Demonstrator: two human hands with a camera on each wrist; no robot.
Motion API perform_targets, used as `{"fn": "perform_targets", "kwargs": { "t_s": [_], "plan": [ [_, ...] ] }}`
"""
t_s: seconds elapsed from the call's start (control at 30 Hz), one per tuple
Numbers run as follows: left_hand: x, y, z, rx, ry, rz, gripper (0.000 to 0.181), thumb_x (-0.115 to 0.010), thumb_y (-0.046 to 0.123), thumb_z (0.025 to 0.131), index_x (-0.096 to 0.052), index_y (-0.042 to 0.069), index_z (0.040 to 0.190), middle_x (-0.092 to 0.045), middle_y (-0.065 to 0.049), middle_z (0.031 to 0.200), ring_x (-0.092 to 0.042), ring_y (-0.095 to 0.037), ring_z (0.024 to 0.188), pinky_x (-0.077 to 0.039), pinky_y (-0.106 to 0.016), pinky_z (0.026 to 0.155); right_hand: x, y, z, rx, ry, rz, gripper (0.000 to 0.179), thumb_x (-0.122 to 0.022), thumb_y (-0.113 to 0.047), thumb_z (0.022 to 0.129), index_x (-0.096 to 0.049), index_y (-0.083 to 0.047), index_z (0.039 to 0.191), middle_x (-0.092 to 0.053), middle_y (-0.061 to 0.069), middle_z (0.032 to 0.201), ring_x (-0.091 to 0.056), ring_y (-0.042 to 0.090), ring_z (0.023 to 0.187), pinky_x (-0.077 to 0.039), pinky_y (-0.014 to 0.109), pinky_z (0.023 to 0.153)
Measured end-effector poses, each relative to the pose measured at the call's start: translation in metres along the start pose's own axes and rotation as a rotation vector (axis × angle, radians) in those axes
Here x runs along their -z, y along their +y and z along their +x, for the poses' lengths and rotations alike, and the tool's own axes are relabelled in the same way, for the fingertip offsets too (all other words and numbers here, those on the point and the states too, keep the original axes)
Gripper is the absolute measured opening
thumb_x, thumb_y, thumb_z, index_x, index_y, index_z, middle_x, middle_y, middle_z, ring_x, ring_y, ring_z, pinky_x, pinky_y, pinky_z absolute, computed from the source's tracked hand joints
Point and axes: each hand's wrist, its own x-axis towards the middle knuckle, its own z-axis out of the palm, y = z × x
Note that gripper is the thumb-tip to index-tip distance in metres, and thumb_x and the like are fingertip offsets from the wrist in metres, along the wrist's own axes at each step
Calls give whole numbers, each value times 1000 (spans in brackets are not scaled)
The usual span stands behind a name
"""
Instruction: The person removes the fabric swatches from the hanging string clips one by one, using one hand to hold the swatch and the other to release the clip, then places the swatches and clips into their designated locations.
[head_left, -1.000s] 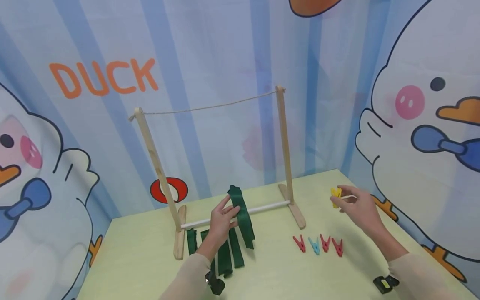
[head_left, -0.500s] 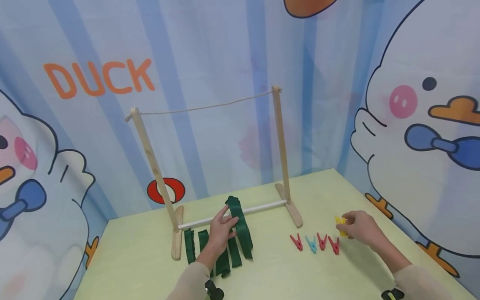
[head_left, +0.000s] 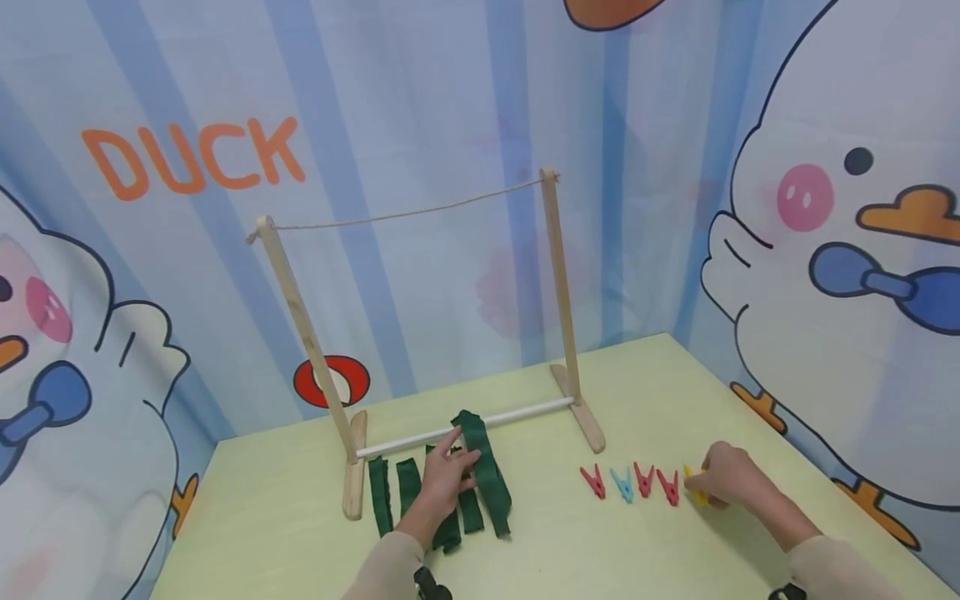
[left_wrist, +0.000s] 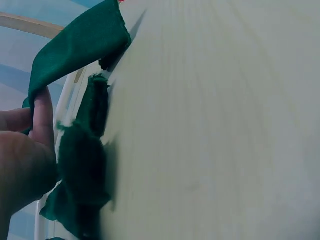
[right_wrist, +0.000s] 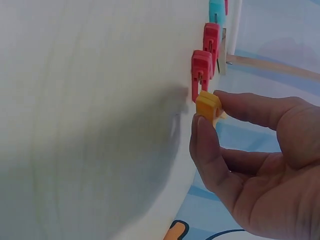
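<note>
A dark green fabric strip (head_left: 486, 479) is pinched near its top by my left hand (head_left: 444, 481), its lower end reaching the table by the rack's white bar. Several other green strips (head_left: 380, 496) lie beside and partly under that hand. At the right, my right hand (head_left: 731, 477) pinches a yellow clothespin (right_wrist: 208, 105) between thumb and fingers, low over the table. Just left of it is a row of clothespins: a red clothespin (head_left: 669, 487) nearest, then another red clothespin (head_left: 643, 480), a light blue clothespin (head_left: 622, 484) and a red clothespin (head_left: 593, 482).
Behind the hands stands a wooden rack (head_left: 564, 292) with a string (head_left: 408, 214) tied between its two posts and a white bar (head_left: 528, 412) low down. A pale yellow table (head_left: 570, 550) carries everything. A duck-printed curtain (head_left: 442, 292) hangs behind.
My right hand has come down with the yellow clothespin to the right end of the clothespin row. The left hand has lowered the green strip toward the table.
</note>
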Motion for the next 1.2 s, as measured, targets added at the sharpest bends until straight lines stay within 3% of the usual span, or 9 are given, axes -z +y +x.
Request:
{"fn": "perform_targets", "kwargs": {
  "t_s": [0.1,0.23,0.37,0.5,0.63,0.73,0.9,1.07,1.2],
  "plan": [
    [-1,-3,-3,25,-4,3,70,-61,4,98,-26,6,158,-33,-36,151,-45,-6,55,-40,-20,46,-3,1,-1,6,-17,4,29,-75,-12,83,-60,13,86,-59,9,65,-58,16,55,-50,26,52],
    [-3,-5,-6,61,-15,1,71,-63,4,97,-27,7,158,-66,-16,93,-37,-5,47,-39,-20,44,-5,1,-1,14,-22,4,25,-75,-11,83,-61,9,79,-60,8,64,-59,16,55,-51,26,51],
    [-5,-5,-7,82,-18,-1,73,-64,3,95,-27,7,158,-45,5,60,-37,-5,46,-41,-19,44,-5,0,-1,13,-18,-7,23,-75,-11,83,-60,5,75,-60,8,62,-58,15,54,-50,25,51],
    [-6,-8,-9,108,36,78,72,-65,0,93,-30,1,155,-57,-3,71,-51,-7,53,-48,-20,46,-7,1,-2,4,-30,-5,24,-75,-10,83,-57,6,79,-59,9,64,-58,16,54,-49,25,51],
    [-8,-8,-11,91,83,249,68,-67,1,91,-35,-2,151,-64,-19,104,-63,-14,61,-55,-26,50,-9,3,-2,2,-33,-8,26,-76,-11,82,-57,6,80,-59,8,62,-58,14,53,-48,23,50],
    [-11,-4,-14,3,96,425,65,-69,2,90,-37,-5,147,-59,-24,113,-66,-19,60,-57,-31,51,-10,4,-2,11,-28,-9,26,-77,-12,82,-57,5,78,-59,7,61,-58,14,52,-48,23,49],
    [-13,1,-17,-191,135,808,62,-73,4,87,-44,-8,141,-62,-22,102,-66,-31,69,-54,-40,58,-10,4,-2,23,-28,-10,26,-77,-11,82,-58,6,79,-60,6,60,-59,13,52,-49,23,49],
    [-16,-3,-20,-236,157,1095,56,-78,13,87,-55,-2,136,-55,-25,127,-65,-39,91,-53,-46,62,-10,4,-5,22,-27,-1,27,-77,-11,82,-60,10,81,-60,6,59,-60,13,51,-50,24,49],
    [-18,-2,-24,-287,139,1192,51,-78,14,87,-60,0,132,-50,-25,133,-65,-36,81,-52,-45,57,-10,2,-5,23,-28,11,46,-77,-11,83,-55,25,102,-61,7,65,-61,14,53,-53,27,51]
  ]
}}
